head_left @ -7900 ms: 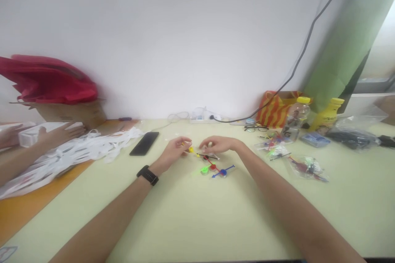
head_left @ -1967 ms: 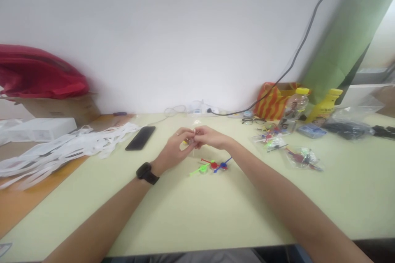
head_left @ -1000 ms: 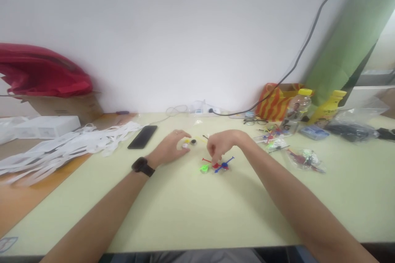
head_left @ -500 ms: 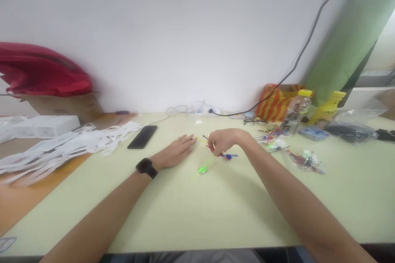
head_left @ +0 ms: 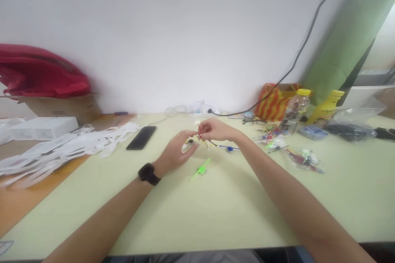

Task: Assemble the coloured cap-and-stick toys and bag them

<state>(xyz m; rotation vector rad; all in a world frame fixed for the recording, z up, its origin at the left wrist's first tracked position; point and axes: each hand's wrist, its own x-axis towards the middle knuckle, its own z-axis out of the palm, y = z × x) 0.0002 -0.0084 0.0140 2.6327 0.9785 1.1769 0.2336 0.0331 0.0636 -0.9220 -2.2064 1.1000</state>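
My right hand [head_left: 218, 130] pinches a thin red plastic piece [head_left: 200, 134] between thumb and fingers, a little above the table. Facing it is my left hand [head_left: 176, 148], thumb and fingers apart; its fingertips come close to the red piece, and whether they touch it I cannot tell. Below the hands lies a bright green plastic piece with a round middle and thin arms [head_left: 201, 169]. A similar blue piece [head_left: 230, 148] rests beside my right wrist. Small yellow, white and dark parts under the fingers are partly hidden.
A black phone [head_left: 141, 138] lies left of my hands, near white strips [head_left: 92, 141]. To the right are more small coloured parts [head_left: 271, 135], a clear bag with red parts [head_left: 305, 159], glasses [head_left: 254, 122], bottles [head_left: 298, 107] and a striped bag [head_left: 268, 100].
My right hand has lifted and moved left with the red piece, toward my left hand. My left hand has risen off the table, its thumb now apart. Green and blue pieces are more exposed.
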